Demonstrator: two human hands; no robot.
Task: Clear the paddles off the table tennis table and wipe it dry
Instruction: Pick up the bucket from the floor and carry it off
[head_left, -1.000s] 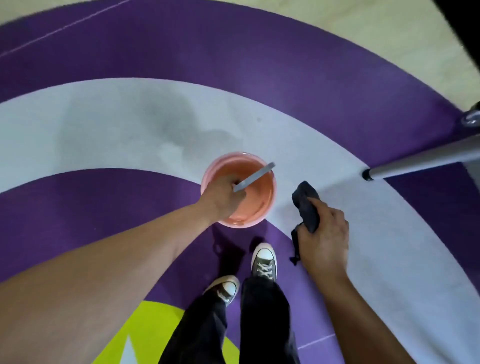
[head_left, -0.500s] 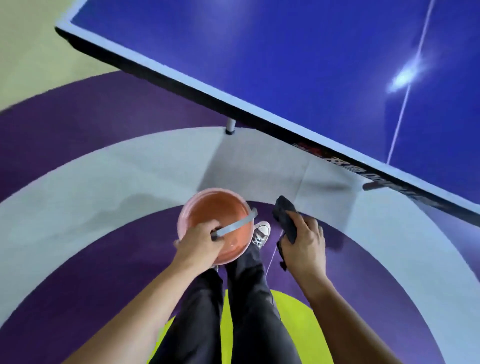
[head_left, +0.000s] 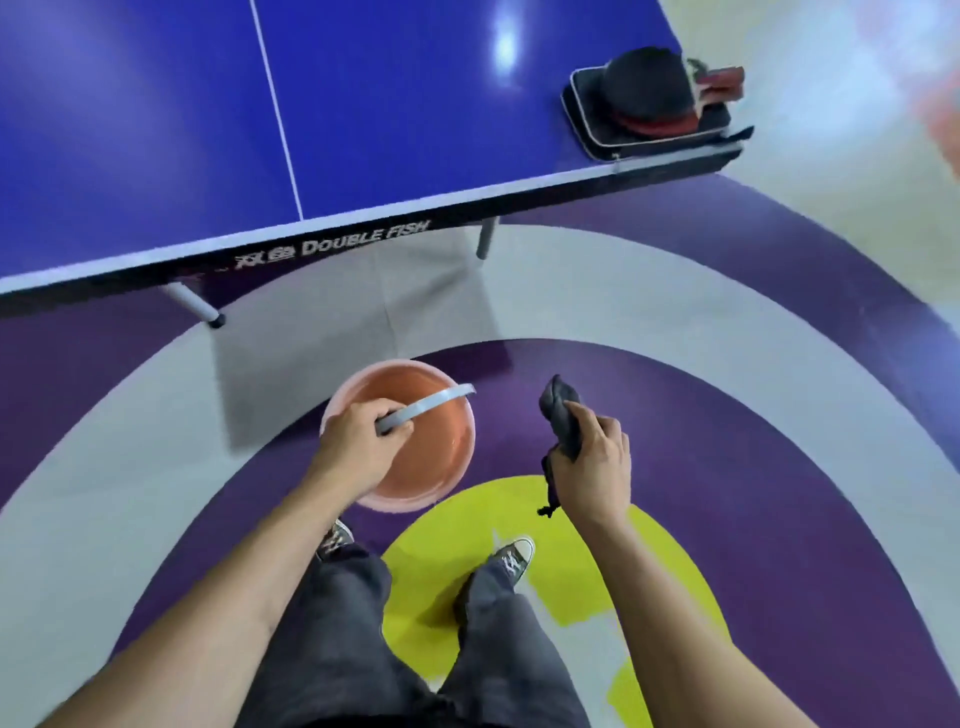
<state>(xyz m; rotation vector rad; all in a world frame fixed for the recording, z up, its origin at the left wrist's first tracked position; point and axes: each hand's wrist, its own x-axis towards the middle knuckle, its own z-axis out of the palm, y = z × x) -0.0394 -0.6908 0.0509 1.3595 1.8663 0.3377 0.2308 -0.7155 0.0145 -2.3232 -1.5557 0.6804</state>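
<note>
The blue table tennis table (head_left: 389, 104) fills the upper part of the head view, its near edge in front of me. At its right corner lie red and black paddles (head_left: 654, 93) on a black case (head_left: 597, 130). My left hand (head_left: 358, 441) grips the grey handle (head_left: 431, 405) of a pink bucket (head_left: 447, 483) held above the floor. A dark grey cloth (head_left: 561, 415) is gripped in my right hand (head_left: 592, 473), to the right of the bucket.
Two grey table legs (head_left: 197, 306) (head_left: 485, 239) stand under the near edge. The floor (head_left: 779, 467) has purple, white and yellow rings. My feet (head_left: 511, 558) stand on the yellow and purple patches below the bucket.
The view swung from the floor up and right along the table edge; the paddles and case have come into sight. Both hands keep their hold on the bucket handle and the cloth.
</note>
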